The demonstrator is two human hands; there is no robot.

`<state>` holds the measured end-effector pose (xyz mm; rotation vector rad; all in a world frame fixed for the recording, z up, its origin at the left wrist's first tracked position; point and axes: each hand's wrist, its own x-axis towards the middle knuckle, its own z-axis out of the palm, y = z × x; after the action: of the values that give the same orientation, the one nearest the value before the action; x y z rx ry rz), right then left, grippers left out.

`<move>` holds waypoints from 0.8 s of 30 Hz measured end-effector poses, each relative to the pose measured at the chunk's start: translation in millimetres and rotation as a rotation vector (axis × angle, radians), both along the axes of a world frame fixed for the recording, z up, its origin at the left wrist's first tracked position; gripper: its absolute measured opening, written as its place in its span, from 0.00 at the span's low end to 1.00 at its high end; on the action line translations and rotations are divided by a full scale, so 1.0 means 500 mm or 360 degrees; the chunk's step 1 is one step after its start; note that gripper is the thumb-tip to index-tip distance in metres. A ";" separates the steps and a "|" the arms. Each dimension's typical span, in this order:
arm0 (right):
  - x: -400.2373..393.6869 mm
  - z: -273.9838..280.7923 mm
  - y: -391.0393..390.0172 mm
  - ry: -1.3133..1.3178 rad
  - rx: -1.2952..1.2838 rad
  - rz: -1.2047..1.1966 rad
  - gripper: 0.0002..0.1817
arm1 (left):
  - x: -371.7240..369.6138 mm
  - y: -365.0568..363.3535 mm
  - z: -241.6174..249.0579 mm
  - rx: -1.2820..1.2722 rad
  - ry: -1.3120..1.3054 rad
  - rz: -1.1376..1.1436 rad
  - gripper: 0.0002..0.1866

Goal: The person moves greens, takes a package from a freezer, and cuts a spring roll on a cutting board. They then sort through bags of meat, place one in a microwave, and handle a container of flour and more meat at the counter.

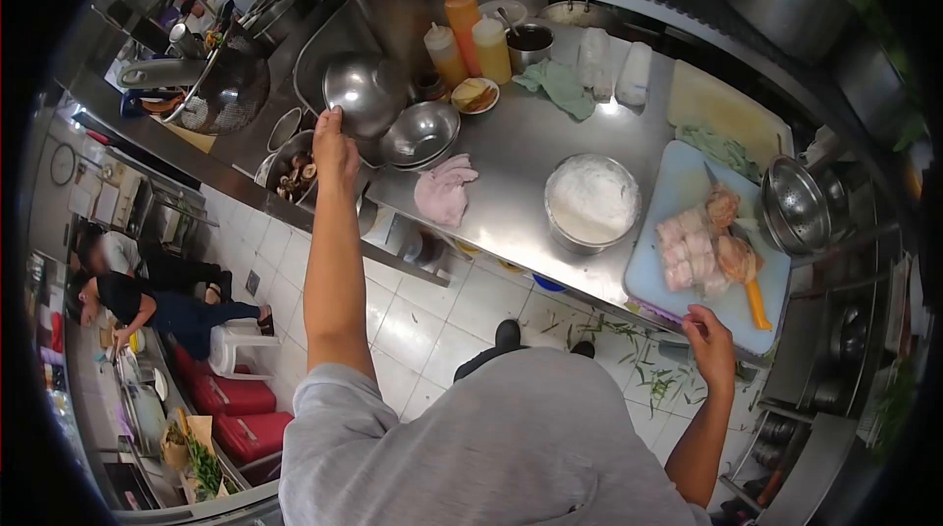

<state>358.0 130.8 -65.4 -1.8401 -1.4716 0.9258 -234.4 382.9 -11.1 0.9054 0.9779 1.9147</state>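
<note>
— What is the person wearing?

— A plain grey short-sleeved T-shirt [501, 447], fills the near middle of the view, soft folds across the chest; the left sleeve [329, 398] ends in a loose hem above the elbow.

— And the arms?

— Both forearms bare, no watch, band or glove on the left hand [335, 151] or the right hand [711, 341] (no rings that can be made out).

— Anything below the shirt?

— Dark shoes [508, 334] just past the hem, over pale floor tiles.
</note>
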 end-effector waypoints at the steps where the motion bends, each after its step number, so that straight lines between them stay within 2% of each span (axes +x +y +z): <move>1: -0.004 -0.004 0.004 -0.0005 -0.0010 0.0000 0.15 | -0.009 -0.003 -0.012 -0.0010 -0.0005 0.0000 0.08; 3: -0.009 -0.008 0.010 0.0063 0.0041 0.0062 0.15 | -0.003 0.006 -0.042 -0.0076 -0.0582 -0.0027 0.08; 5: -0.011 -0.007 0.008 -0.0158 0.0143 0.0116 0.14 | -0.047 0.028 -0.098 -0.0043 -0.1030 -0.0448 0.12; 6: -0.011 -0.003 0.008 -0.0143 0.0167 0.0097 0.14 | -0.008 0.021 -0.086 -0.0053 -0.0949 -0.0482 0.12; 7: -0.011 0.002 0.009 -0.0128 0.0193 0.0082 0.14 | 0.048 0.006 -0.058 -0.0072 -0.0810 -0.0514 0.12; 8: -0.009 0.009 0.011 -0.0119 0.0177 -0.0005 0.13 | 0.101 0.005 -0.041 -0.0076 -0.0577 -0.0348 0.12; 9: -0.005 0.015 0.019 -0.0102 0.0166 -0.0070 0.12 | 0.160 -0.004 -0.016 -0.0011 -0.0379 -0.0543 0.12; 11: 0.013 0.025 0.035 -0.0190 0.0319 -0.0240 0.11 | 0.249 0.013 -0.011 -0.0081 0.0056 -0.0611 0.11; 13: 0.040 0.028 0.054 -0.0264 0.0472 -0.0368 0.11 | 0.310 0.043 -0.026 -0.0358 0.1189 -0.0386 0.09; 14: 0.055 0.027 0.064 -0.0339 0.0599 -0.0506 0.10 | 0.351 0.047 -0.041 -0.0054 0.1488 -0.0424 0.07; 15: 0.069 0.025 0.071 -0.0413 0.0726 -0.0644 0.09 | 0.375 0.054 -0.053 -0.0044 0.1486 -0.0441 0.07; 17: 0.093 0.014 0.077 -0.0341 0.0591 -0.0744 0.11 | 0.408 0.067 -0.083 0.0221 0.2479 -0.0374 0.08; 19: 0.114 -0.024 0.089 -0.0887 0.0829 -0.0701 0.19 | 0.416 0.074 -0.115 0.0355 0.2613 -0.0345 0.08; 20: 0.123 -0.038 0.091 -0.0886 0.0830 -0.0712 0.19 | 0.416 0.077 -0.130 0.0481 0.2749 -0.0314 0.08; 21: 0.130 -0.049 0.094 -0.0879 0.0783 -0.0595 0.25 | 0.414 0.080 -0.143 0.0496 0.2752 -0.0317 0.08; 22: 0.135 -0.055 0.095 -0.0871 0.0733 -0.0477 0.31 | 0.409 0.079 -0.158 0.0362 0.2820 -0.0320 0.08; 23: 0.141 -0.060 0.096 -0.0871 0.0732 -0.0487 0.31 | 0.405 0.082 -0.173 0.0225 0.2883 -0.0322 0.09; 24: 0.147 -0.063 0.099 -0.0964 0.0678 -0.0421 0.35 | 0.398 0.085 -0.180 0.0272 0.2958 -0.0330 0.09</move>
<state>431.3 180.4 -96.8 -1.9947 -1.5480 -0.0962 -35.2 425.7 -100.9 2.8161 1.4602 0.4945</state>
